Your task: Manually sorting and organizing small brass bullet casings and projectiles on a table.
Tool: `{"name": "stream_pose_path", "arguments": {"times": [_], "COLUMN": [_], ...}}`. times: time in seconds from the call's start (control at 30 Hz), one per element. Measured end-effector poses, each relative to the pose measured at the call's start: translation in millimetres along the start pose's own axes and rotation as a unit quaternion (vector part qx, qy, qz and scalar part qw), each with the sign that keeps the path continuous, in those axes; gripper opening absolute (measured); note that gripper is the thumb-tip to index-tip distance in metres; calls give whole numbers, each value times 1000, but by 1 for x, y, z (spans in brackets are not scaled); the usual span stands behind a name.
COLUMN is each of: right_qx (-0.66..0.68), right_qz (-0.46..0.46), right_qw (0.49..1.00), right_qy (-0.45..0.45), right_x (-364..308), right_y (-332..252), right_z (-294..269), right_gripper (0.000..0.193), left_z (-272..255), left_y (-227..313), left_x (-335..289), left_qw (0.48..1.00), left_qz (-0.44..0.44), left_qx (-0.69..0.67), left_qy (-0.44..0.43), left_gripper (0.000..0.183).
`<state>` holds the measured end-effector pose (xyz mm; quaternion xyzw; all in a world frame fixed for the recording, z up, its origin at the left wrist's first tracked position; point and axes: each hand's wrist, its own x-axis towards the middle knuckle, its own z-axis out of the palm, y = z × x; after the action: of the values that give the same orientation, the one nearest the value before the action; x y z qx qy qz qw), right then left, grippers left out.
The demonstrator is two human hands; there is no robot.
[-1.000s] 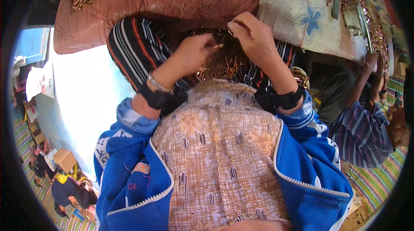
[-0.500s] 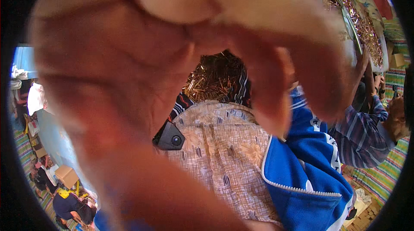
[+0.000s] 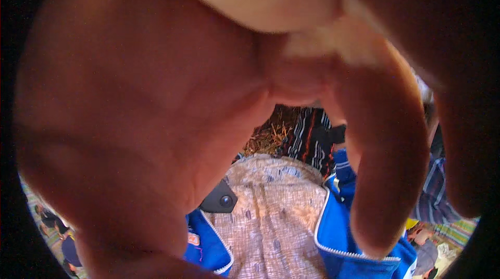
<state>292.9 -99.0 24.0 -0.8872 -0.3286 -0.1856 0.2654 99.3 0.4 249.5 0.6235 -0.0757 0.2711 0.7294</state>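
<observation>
1. A hand (image 3: 172, 123) fills most of the view, right up against the camera and blurred; which of the person's hands it is cannot be told.
2. Its palm covers the left and middle of the picture, and its fingers (image 3: 388, 175) curl down on the right, spread apart with nothing between them.
3. The other hand is hidden, so whether it holds anything cannot be told.
4. Low at the left edge, beyond the palm, small figures (image 3: 49, 219) show on a striped mat.
5. Below the palm, a small black device with a round lens (image 3: 221, 199) sits just left of the checked shirt (image 3: 271, 227).
6. The checked shirt is the landmark in the gap under the hand; a blue jacket (image 3: 338, 232) with white piping lies open on both sides of it.
7. Above the shirt lies a pile of golden straw-like strands (image 3: 268, 136).
8. Just right of the strands, above the shirt, is dark cloth with red and white stripes (image 3: 307, 138).
9. Far right of the shirt, a plaid sleeve (image 3: 435, 195) of another person shows.
</observation>
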Motion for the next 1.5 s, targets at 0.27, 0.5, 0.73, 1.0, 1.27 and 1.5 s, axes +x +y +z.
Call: {"name": "stream_pose_path", "arguments": {"times": [0.27, 0.5, 0.73, 1.0, 1.27, 1.5], "right_qx": [49, 78, 68, 105, 66, 27], "right_qz": [-17, -30, -21, -33, -66, -64], "right_qw": [999, 996, 997, 994, 995, 996], "right_qy": [0, 24, 14, 10, -20, -54], "right_x": [6, 1, -1, -2, 53, 69], "right_y": [-5, -5, -5, 5, 17, 9], "right_z": [-7, -5, -6, -14, -31, -6], "right_gripper": [9, 7, 6, 5, 13, 29], "left_z": [7, 10, 14, -7, -69, -83], "left_y": [1, 6, 7, -64, -141, -152], "left_x": [10, 15, 25, 12, 3, 9], "left_qw": [999, 997, 994, 972, 930, 923], "left_qz": [-15, -11, -4, -217, -353, -369], "left_qx": [-40, -65, -90, -38, -25, -55], "left_qy": [-20, -37, -63, 78, 96, 96], "left_gripper": [82, 79, 76, 45, 27, 27]}}
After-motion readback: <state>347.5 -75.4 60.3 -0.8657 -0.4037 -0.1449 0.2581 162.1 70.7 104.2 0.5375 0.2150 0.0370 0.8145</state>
